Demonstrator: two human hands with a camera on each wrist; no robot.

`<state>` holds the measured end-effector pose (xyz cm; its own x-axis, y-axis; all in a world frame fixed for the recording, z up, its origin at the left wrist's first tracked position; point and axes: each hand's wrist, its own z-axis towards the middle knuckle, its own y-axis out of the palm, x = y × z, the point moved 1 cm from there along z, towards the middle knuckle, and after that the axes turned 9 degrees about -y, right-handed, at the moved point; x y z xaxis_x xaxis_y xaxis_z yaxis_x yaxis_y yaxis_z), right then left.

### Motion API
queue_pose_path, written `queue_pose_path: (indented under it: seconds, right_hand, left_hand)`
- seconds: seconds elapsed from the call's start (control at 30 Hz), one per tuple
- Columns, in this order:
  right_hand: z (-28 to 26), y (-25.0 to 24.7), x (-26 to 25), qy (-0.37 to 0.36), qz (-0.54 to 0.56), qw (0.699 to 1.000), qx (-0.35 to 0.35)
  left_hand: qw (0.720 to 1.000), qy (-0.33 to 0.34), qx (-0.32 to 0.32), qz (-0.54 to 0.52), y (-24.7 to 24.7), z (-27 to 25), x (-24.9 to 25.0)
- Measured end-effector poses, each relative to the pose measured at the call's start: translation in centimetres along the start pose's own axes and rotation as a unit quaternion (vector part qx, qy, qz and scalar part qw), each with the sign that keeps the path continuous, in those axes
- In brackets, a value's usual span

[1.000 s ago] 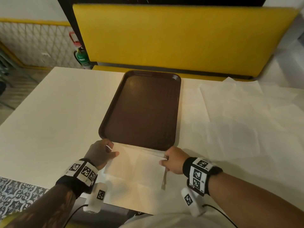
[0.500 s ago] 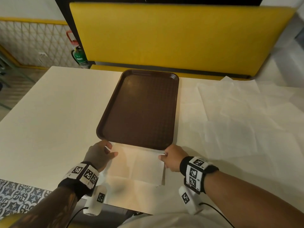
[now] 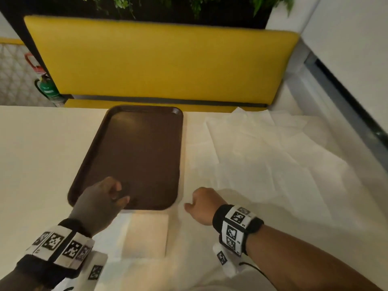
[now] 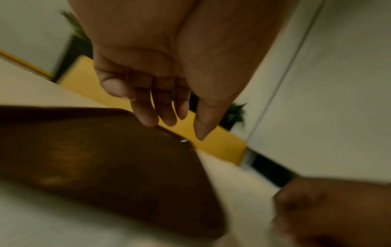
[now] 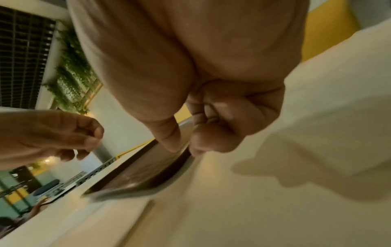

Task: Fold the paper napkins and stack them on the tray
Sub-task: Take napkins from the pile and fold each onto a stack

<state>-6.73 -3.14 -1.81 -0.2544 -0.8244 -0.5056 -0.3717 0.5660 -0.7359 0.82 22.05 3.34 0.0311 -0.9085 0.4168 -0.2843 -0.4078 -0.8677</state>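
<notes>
- Left hand [image 3: 100,203] is above the near-left corner of the tray [image 3: 147,127], fingers loosely extended and slightly spread, holding nothing; the left wrist view shows fingertips [image 4: 148,120] relaxed and pointing down over the tray's brown surface
- Right hand [image 3: 202,204] sits just right of the tray's near-right corner, over the worktop [image 3: 37,156]; fingers curled into the palm, thumb toward the tray
- Right wrist view: curled fingers [image 5: 213,142] with nothing clearly gripped; something small and pale shows between them, too blurred to identify
- Folded napkin [image 3: 147,234] lies flat on the worktop just in front of the tray's near edge, between the two wrists; neither hand touches it
- It rests on a larger unfolded sheet [image 3: 184,244] that spreads toward the near worktop edge
- Tray is dark brown, rectangular, long axis running away from the person, nothing on it
- Loose napkins [image 3: 262,156], unfolded and overlapping, are spread over the worktop right of the tray, reaching to its far-right corner
- Yellow bench backrest [image 3: 163,61] behind the worktop, green fire extinguisher [image 3: 47,87] on the floor at far left, foliage [image 3: 126,3] along the top edge
- Both wrists wear black bands with square coded markers [image 3: 236,225]
- Wrist views are motion-blurred
</notes>
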Motion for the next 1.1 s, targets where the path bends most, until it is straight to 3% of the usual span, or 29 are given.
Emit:
queue_pose_path:
  seconds: [0.2, 0.33, 0.47, 0.7, 1.1]
  right_hand:
    - [-1.3, -6.6, 7.9, 0.102, -0.086, 0.986, 0.104]
    - [-0.7, -8.7, 11.6, 0.14, -0.178, 0.968, 0.109]
    - [-0.1, -9.0, 12.5, 0.132, -0.224, 0.963, 0.074]
    - [-0.4, -9.3, 13.6, 0.103, -0.249, 0.963, 0.03]
    - [-1.9, -9.2, 10.3, 0.051, -0.276, 0.952, 0.12]
  left_hand:
    - [0.982, 0.169, -0.085, -0.03, 3.0, 1.1, 12.0]
    - [0.964, 0.223, -0.141, -0.01, 6.9, 1.6, 16.9]
    - [0.955, 0.229, -0.19, 0.023, 9.1, 1.8, 19.0]
    - [0.95, 0.227, -0.211, 0.049, 10.9, 2.2, 20.0]
    - [0.952, 0.23, -0.202, 0.028, 12.0, 2.5, 20.3]
